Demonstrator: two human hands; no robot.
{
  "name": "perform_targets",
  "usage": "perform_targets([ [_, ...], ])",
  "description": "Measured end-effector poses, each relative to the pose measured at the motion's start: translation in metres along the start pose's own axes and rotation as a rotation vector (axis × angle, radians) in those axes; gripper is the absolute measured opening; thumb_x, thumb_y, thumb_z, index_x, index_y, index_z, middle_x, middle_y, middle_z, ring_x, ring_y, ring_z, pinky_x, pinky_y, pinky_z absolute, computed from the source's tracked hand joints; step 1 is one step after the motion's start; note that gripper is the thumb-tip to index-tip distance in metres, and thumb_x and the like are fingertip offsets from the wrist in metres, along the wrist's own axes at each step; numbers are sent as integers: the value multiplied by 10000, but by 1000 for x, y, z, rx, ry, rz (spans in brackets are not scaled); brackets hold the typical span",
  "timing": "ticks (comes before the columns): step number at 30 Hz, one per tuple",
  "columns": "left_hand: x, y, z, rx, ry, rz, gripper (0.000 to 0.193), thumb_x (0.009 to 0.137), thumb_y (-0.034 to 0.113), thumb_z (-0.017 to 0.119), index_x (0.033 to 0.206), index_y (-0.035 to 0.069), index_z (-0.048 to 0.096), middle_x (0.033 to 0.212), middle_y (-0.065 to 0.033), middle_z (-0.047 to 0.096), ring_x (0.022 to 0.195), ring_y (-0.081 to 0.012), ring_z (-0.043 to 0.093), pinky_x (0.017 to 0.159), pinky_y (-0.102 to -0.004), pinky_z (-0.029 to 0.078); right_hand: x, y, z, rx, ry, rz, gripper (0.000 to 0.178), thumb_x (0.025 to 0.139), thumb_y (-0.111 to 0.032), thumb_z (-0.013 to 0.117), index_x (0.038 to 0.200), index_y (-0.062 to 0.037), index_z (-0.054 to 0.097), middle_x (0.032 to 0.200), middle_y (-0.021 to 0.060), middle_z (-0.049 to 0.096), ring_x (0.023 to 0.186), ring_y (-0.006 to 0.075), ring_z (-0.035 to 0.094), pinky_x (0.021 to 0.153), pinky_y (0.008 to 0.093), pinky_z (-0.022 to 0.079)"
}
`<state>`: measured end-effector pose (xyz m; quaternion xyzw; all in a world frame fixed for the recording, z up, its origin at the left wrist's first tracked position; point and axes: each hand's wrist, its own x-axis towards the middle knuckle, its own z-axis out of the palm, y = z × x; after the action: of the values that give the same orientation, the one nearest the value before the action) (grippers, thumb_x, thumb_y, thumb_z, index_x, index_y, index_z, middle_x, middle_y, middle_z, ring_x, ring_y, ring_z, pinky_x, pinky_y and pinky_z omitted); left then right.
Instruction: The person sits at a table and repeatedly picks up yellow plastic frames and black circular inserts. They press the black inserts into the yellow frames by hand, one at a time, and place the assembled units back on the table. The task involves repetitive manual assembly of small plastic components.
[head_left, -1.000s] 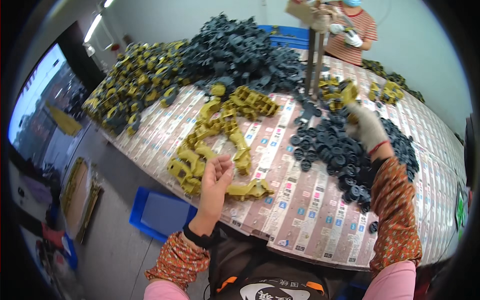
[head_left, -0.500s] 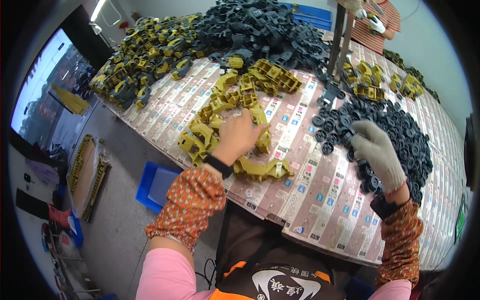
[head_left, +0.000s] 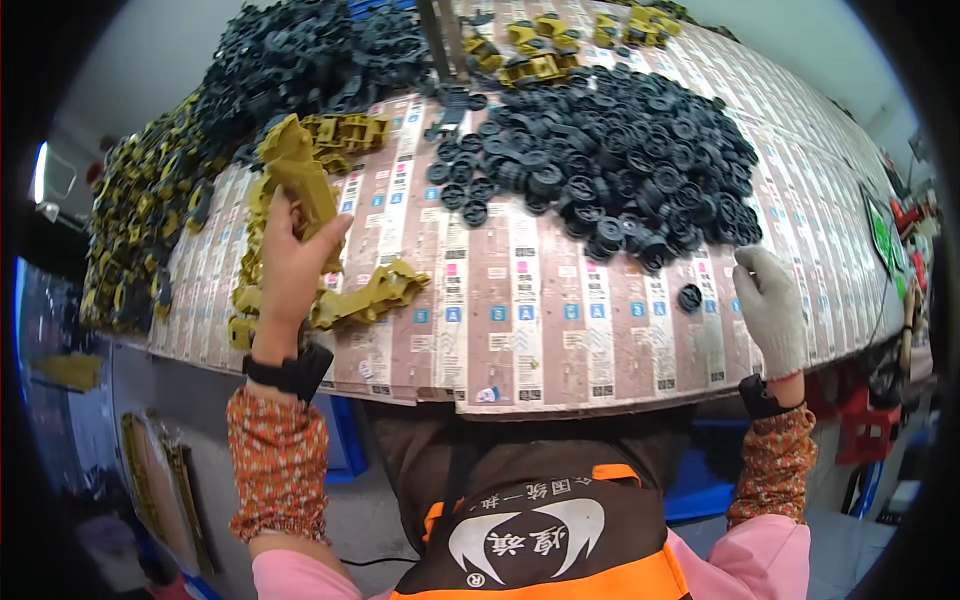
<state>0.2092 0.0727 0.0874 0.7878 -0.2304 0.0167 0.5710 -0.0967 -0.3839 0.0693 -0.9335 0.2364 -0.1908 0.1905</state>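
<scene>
My bare left hand (head_left: 290,268) is closed around a yellow plastic toy vehicle body (head_left: 300,172), raised above other yellow bodies on the left of the table. A curved row of these yellow bodies (head_left: 368,295) lies beside and under the hand. My right hand (head_left: 772,308), in a pale knitted glove, is over the right of the table, its fingers curled in. Whatever they hold, if anything, is hidden. Just beyond its fingertips spreads a large heap of black toy wheels (head_left: 620,150). One loose wheel (head_left: 689,297) lies left of the glove.
A tall pile of dark plastic parts (head_left: 310,70) stands at the far left, with yellow-and-black assembled pieces (head_left: 135,235) nearer. More yellow bodies (head_left: 540,65) sit behind the wheels beside a metal post (head_left: 440,40). A red stool (head_left: 865,420) stands at the right.
My view has swung to the right. The left hand has picked up a yellow vehicle body from the row. My right hand has drawn back from the wheel heap toward its near right side.
</scene>
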Motion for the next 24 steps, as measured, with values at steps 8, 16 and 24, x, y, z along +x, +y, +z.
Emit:
perform_targets([
  [8,-85,48,85,808,-481,803,237,798,143,786,982,155,637,1433,6,660,1409,-267,521,1196,-488,296,-23,-9,44,-61,-200,35,239,973,-208,686,1160,-59,697,1047,204,683,972,396,686,858,485,538],
  [16,-123,9,115,803,-440,763,185,877,154,719,1025,259,682,1645,1,497,1579,-278,334,1223,-516,222,-22,-24,51,82,-218,-67,192,900,-116,698,1027,-20,590,962,205,655,904,401,672,786,481,534],
  [24,-158,-4,146,-251,-150,-262,677,1013,112,682,1574,133,304,1436,-157,509,1236,-190,574,878,-317,554,-66,-112,94,590,-249,-63,109,992,-87,662,1068,-22,620,982,206,681,892,387,700,809,454,555],
])
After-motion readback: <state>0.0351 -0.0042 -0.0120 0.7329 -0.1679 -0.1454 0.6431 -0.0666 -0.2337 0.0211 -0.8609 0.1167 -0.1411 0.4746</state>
